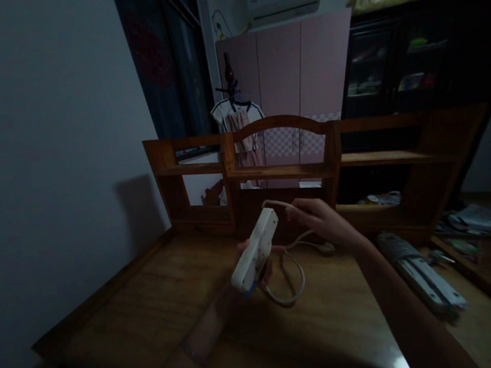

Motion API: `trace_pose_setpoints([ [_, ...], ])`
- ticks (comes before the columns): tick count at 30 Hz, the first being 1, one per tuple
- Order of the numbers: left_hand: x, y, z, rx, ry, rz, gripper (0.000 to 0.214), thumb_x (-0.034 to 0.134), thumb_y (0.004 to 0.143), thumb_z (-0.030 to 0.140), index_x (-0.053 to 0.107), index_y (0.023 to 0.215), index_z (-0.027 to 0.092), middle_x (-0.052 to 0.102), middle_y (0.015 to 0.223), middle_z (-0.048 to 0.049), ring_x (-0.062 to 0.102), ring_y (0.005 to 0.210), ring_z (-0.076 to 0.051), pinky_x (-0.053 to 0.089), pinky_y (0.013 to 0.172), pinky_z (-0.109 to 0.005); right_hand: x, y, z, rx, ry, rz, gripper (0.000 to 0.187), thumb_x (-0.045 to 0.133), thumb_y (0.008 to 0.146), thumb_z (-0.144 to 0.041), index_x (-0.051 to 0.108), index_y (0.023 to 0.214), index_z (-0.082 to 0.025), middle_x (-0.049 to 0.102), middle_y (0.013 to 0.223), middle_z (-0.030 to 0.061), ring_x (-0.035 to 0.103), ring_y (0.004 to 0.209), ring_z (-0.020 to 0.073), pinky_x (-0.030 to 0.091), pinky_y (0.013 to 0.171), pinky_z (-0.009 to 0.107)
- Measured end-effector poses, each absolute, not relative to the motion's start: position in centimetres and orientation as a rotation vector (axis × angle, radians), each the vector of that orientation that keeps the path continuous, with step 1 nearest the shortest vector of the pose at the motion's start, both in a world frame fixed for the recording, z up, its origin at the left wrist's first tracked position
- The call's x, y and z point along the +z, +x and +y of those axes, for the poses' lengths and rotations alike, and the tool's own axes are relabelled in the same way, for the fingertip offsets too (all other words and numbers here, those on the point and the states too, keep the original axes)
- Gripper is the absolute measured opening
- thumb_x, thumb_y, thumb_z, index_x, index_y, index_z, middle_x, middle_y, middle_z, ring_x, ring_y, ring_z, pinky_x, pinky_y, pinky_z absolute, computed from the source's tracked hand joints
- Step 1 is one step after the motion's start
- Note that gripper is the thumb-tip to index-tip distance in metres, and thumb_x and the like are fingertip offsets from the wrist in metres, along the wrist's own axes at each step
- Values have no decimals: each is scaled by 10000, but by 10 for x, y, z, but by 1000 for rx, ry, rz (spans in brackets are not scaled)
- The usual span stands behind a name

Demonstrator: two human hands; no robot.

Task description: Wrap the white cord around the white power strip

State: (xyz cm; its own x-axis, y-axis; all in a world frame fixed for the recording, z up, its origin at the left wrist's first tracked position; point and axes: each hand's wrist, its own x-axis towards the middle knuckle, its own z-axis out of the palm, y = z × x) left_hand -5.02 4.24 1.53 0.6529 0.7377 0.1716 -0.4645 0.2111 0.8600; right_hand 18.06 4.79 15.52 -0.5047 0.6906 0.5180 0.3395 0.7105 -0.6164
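Observation:
A white power strip (256, 248) is held up at a slant over the wooden desk, with my left hand (264, 272) wrapped round it from below and behind. Its white cord (301, 276) leaves the far end, passes through my right hand (315, 217) and hangs in a loop near the desktop. The fingers of my right hand are closed on the cord just right of the strip. What looks like the plug (325, 248) lies at the cord's end, under my right wrist.
A wooden shelf unit (284, 171) stands along the desk's (153, 305) back edge. Right of my right forearm lies a bundle of long white strips (424, 275), with small items beside it. A plain wall (50, 143) borders the left side. Pink wardrobes (283, 76) stand behind.

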Motion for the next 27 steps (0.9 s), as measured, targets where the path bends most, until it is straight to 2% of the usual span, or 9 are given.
trace_pose_setpoints([
  [4,17,-43,49,648,1137,214,971,364,644,835,542,1167,36,589,514,-72,521,364,-201,335,349,-265,161,207,67,707,-829,-1699,369,522,853,-507,594,758,-157,418,585,-39,359,500,79,255,451,206],
  [7,24,-40,45,676,1037,168,993,351,676,812,447,1282,31,549,555,-24,474,336,-142,318,338,-243,165,226,75,802,-801,-1491,370,571,814,-521,603,767,-156,334,549,-66,265,441,60,175,411,203],
  [12,31,-34,29,964,867,159,807,311,802,700,455,1291,76,514,601,0,384,359,-81,264,341,-212,178,246,64,695,-749,-1419,316,603,830,-456,652,771,-150,352,560,-52,310,476,57,213,419,190],
  [18,26,-25,26,1036,705,277,622,388,848,593,520,1227,117,615,785,-74,546,519,-120,421,442,-217,192,245,45,577,-595,-1384,277,568,876,-416,663,816,-163,399,585,-40,353,484,55,273,412,175],
  [23,21,-16,27,1073,686,385,486,478,860,516,589,1100,108,621,734,-58,572,537,-122,461,484,-218,195,244,46,637,-451,-1234,238,570,877,-373,667,817,-164,511,667,-6,450,547,70,328,428,167],
  [27,8,-11,32,1281,649,620,385,651,788,443,600,994,122,641,743,-55,604,579,-138,499,529,-238,195,249,53,671,-358,-1201,214,571,870,-334,670,800,-158,546,684,6,443,512,74,313,411,193],
])
